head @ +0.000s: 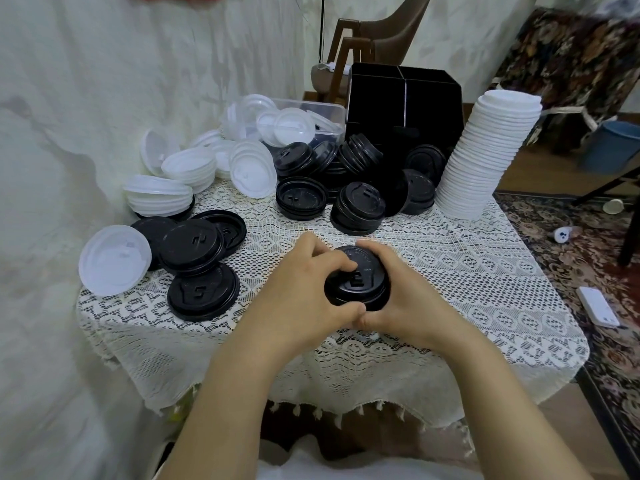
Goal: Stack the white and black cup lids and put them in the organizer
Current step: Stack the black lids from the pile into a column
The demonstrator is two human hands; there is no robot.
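— What are the hands doing?

— Both are on one thing. The left hand (304,289) and right hand (412,299) curl round a short black stack (358,282), with the thumbs meeting at its near side and the fingers over its rim. It's at the middle of the table (450,289), a little toward the near edge. I can't tell if it rests on the cloth.

— How many lids are in it?

— More than one, going by the rims. I can't count them past that.

— And the organizer?

— There's one, black, at the far edge (405,102), with dividers in it. Its inside is too dark to read.

— What about the rest?

— One tall white stack (485,154) stands near the far right corner, leaning, just beside the organizer. About six short black piles (360,207) crowd in front of the organizer. At the left edge four loose black lids (202,292) overlap, and one white lid (114,259) is tipped up against them. Toward the far left corner there are at least four white piles (157,195) and one clear tub (329,112) with more white lids inside.
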